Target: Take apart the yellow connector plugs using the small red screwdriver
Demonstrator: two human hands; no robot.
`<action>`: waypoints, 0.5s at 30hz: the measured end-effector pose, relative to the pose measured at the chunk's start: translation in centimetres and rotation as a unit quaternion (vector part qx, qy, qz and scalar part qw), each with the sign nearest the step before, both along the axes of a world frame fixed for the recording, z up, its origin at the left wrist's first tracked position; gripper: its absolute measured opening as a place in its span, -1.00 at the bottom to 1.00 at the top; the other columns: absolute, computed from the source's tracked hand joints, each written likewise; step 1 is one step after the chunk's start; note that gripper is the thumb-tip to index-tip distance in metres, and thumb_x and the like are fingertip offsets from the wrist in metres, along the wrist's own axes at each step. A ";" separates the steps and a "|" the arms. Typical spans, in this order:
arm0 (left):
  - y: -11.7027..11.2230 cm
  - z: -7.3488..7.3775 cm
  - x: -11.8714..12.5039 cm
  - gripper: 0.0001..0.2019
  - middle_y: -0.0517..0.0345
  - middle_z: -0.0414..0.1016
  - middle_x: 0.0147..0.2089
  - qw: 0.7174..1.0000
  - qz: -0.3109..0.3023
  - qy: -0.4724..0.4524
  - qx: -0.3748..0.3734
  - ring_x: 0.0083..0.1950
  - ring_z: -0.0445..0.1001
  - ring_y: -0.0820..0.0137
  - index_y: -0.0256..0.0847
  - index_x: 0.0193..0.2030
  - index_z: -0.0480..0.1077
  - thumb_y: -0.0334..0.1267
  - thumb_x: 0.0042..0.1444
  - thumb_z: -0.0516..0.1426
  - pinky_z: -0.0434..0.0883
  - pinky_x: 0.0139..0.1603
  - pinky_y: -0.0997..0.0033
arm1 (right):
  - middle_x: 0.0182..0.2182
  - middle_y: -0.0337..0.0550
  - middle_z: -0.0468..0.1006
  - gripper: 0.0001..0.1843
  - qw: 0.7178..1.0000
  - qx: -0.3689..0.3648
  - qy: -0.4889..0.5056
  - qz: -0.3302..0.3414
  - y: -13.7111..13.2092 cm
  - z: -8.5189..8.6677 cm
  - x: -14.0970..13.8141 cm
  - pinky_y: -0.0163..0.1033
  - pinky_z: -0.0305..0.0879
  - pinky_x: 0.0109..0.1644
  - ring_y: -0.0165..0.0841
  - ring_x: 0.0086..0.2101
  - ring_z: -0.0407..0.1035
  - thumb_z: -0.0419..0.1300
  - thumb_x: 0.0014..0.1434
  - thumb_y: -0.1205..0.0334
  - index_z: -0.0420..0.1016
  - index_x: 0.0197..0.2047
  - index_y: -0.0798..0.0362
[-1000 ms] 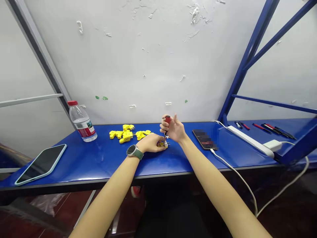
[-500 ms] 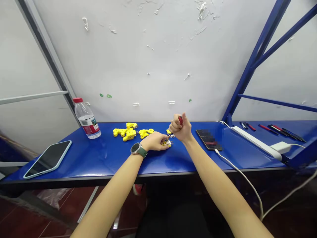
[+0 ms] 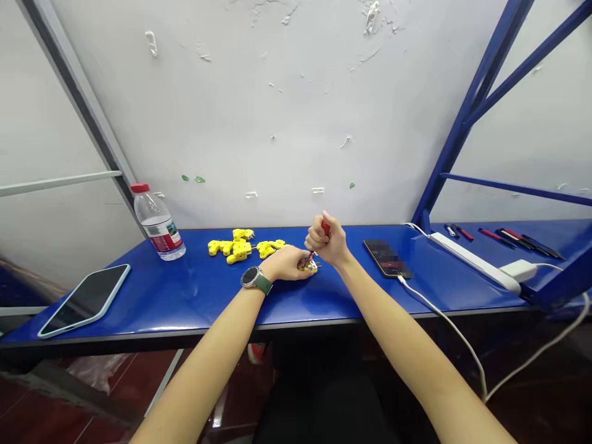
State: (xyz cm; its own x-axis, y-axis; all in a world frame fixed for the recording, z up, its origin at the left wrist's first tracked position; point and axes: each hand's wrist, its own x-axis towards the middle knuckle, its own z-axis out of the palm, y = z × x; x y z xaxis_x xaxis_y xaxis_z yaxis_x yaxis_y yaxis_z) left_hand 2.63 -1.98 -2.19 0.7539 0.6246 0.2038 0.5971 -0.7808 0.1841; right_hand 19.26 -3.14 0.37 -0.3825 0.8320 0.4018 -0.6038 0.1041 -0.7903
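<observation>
My left hand (image 3: 285, 264), a watch on its wrist, is closed around a yellow plug (image 3: 311, 267) and holds it down on the blue table. The plug's metal pins point right, and its white inside partly shows. Held upright in my right fist (image 3: 329, 243) is a screwdriver with a red handle (image 3: 325, 227). Its shaft leads down to the plug, though the fingers partly hide the tip. Several more yellow plugs (image 3: 240, 250) lie in a loose group to the left, beyond my left hand.
A water bottle (image 3: 160, 228) and a phone (image 3: 86, 301) are on the left of the table (image 3: 185, 302). Towards the right are a charging phone (image 3: 386, 258), a white power strip (image 3: 476, 263) and several pens (image 3: 522, 240). A wall rises behind; blue frame bars (image 3: 462, 117) stand right.
My right hand has shifted slightly left with the screwdriver, bringing it over the plug. My left hand keeps its hold. The whole view has moved a little.
</observation>
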 end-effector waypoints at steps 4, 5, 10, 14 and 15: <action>0.3 -0.3 -0.1 -0.65 0.20 0.41 -0.48 1.000 -0.004 -0.005 0.001 -0.47 0.35 0.41 -0.15 -0.47 0.27 0.03 0.15 0.20 0.14 -0.39 0.38 | -0.73 -0.46 -0.13 -0.38 1.000 -0.001 -0.006 -0.002 0.1 0.1 0.1 -0.37 -0.12 -0.58 -0.52 -0.67 -0.27 0.14 0.33 -0.18 0.00 -0.57 -0.01; 0.4 -0.3 -0.1 -0.65 0.20 0.42 -0.48 1.000 -0.005 -0.007 -0.004 -0.48 0.34 0.41 -0.15 -0.47 0.28 0.03 0.16 0.19 0.15 -0.39 0.38 | -0.72 -0.47 -0.12 -0.41 1.000 0.005 -0.008 -0.001 0.1 0.1 0.0 -0.38 -0.13 -0.58 -0.52 -0.67 -0.27 0.16 0.32 -0.18 0.04 -0.54 -0.01; 0.7 -0.5 -0.1 -0.71 0.19 0.46 -0.46 0.999 -0.009 -0.021 -0.037 -0.46 0.38 0.39 -0.15 -0.41 0.37 0.01 0.14 0.22 0.21 -0.38 0.38 | -0.55 -0.41 0.26 -0.52 1.000 0.015 0.007 -0.007 0.3 0.2 -1.0 -0.37 0.04 -0.53 -0.54 -0.64 -0.05 0.30 0.26 -0.20 0.23 -0.37 -0.02; 0.8 -0.5 -0.1 -0.66 0.18 0.41 -0.51 0.999 0.003 -0.010 -0.034 -0.50 0.34 0.37 -0.15 -0.46 0.34 0.06 0.14 0.20 0.17 -0.42 0.34 | -0.43 -0.30 0.36 -0.53 0.998 0.017 0.028 -0.053 0.3 0.0 -1.3 -0.30 0.29 -0.34 -0.45 -0.45 0.25 0.43 0.16 -0.12 0.30 -0.38 0.00; 0.8 -0.5 -0.1 -0.64 0.18 0.40 -0.52 0.999 0.007 -0.007 -0.034 -0.51 0.32 0.38 -0.15 -0.47 0.33 0.06 0.14 0.20 0.15 -0.43 0.34 | -0.44 -0.28 0.37 -0.54 0.998 0.024 0.027 -0.058 0.3 0.0 -1.2 -0.30 0.31 -0.30 -0.43 -0.42 0.28 0.45 0.14 -0.11 0.33 -0.37 0.00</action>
